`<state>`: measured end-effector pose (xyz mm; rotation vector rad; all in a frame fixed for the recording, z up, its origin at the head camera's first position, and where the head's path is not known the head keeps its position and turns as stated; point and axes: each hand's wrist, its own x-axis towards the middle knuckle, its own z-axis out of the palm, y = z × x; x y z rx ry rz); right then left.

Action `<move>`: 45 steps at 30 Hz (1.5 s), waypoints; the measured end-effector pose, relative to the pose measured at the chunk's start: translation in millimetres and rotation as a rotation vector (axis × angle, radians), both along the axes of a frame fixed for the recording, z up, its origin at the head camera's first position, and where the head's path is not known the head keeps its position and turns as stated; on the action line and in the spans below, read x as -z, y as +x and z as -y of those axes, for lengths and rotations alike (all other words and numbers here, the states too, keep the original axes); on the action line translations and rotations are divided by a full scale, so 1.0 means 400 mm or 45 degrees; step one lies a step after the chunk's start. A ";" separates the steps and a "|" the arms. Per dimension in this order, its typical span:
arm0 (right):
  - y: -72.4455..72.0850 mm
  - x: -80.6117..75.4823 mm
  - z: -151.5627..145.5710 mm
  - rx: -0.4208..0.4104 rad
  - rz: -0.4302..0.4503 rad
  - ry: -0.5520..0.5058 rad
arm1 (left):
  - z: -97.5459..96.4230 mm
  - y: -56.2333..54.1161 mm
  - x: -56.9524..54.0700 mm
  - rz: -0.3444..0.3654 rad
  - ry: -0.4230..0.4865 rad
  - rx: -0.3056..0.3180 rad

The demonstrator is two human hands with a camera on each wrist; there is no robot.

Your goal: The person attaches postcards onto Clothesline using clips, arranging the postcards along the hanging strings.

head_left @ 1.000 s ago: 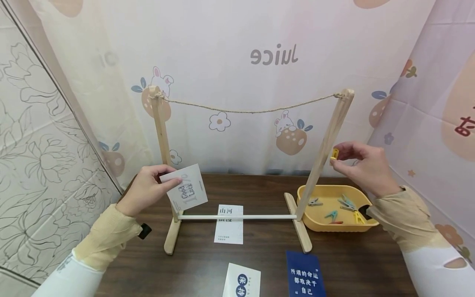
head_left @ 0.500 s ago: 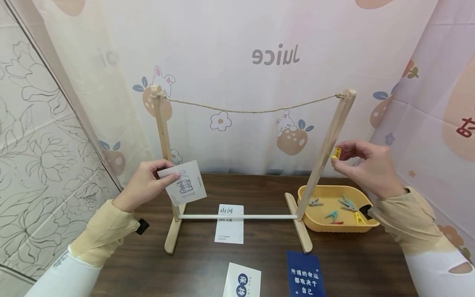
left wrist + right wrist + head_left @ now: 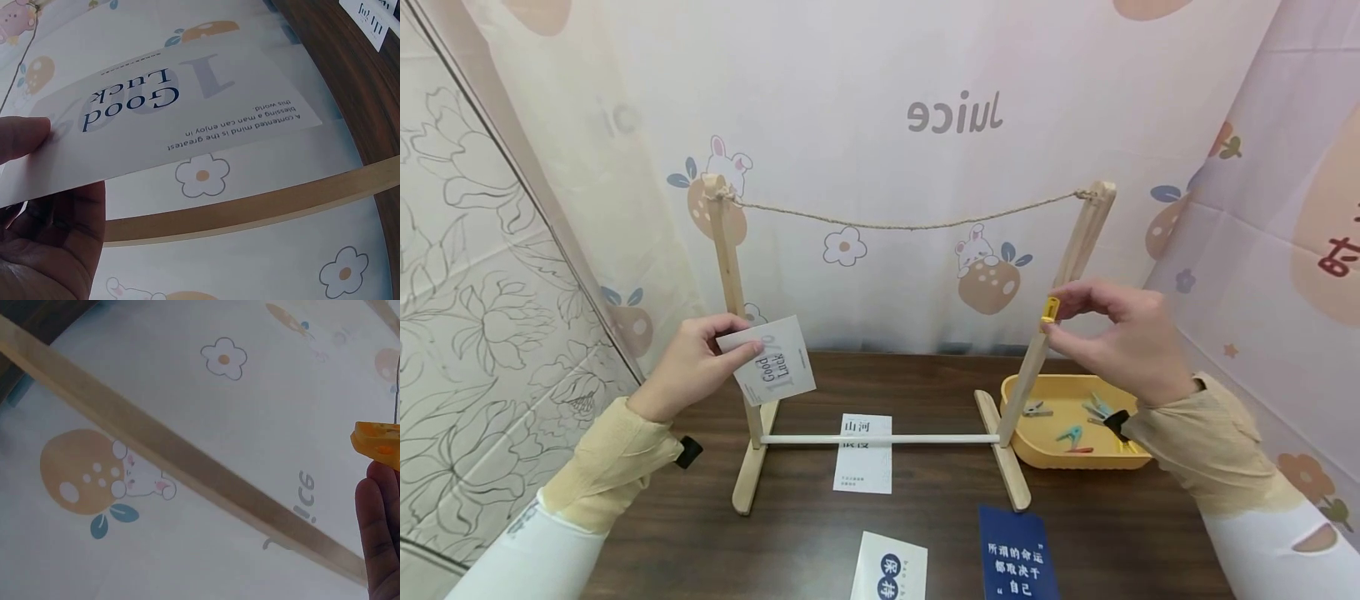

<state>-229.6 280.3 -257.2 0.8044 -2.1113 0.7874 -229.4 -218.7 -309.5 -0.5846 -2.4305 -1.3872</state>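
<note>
Between thumb and fingers my left hand [image 3: 696,362] pinches a white card [image 3: 775,367] printed "Good Luck", held tilted by the left post of a wooden frame [image 3: 730,267]. The left wrist view shows the same card [image 3: 162,112] with the thumb on its face. My right hand [image 3: 1123,337] pinches a small yellow clothespin [image 3: 1050,309] by the right post. In the right wrist view the clothespin [image 3: 378,442] sits at the fingertips, cut off by the edge. A twine line [image 3: 910,226] sags between the post tops, above both hands.
A yellow basin [image 3: 1037,454] with several clothespins stands at the right, partly behind my right wrist. On the dark wooden table lie a white card [image 3: 862,475] under the frame's white crossbar [image 3: 940,439], another white card [image 3: 868,562] and a blue card [image 3: 1015,550]. A printed curtain hangs behind.
My right hand has moved left with the yellow clothespin, now in front of the right post. The left hand has lifted the card slightly.
</note>
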 end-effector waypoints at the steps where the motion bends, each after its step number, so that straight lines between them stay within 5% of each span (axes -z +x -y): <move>1: 0.000 0.001 0.007 0.000 -0.001 0.007 | 0.000 0.000 -0.001 -0.002 -0.006 -0.002; 19: -0.031 0.002 0.085 -0.173 0.059 0.005 | -0.007 -0.007 -0.024 -0.045 -0.039 0.025; 29: -0.060 -0.012 0.130 -0.226 0.039 0.033 | -0.007 -0.004 -0.048 -0.064 -0.052 -0.043; 45: -0.068 -0.040 0.215 -0.292 0.045 0.004 | -0.005 -0.010 -0.078 -0.062 -0.058 -0.023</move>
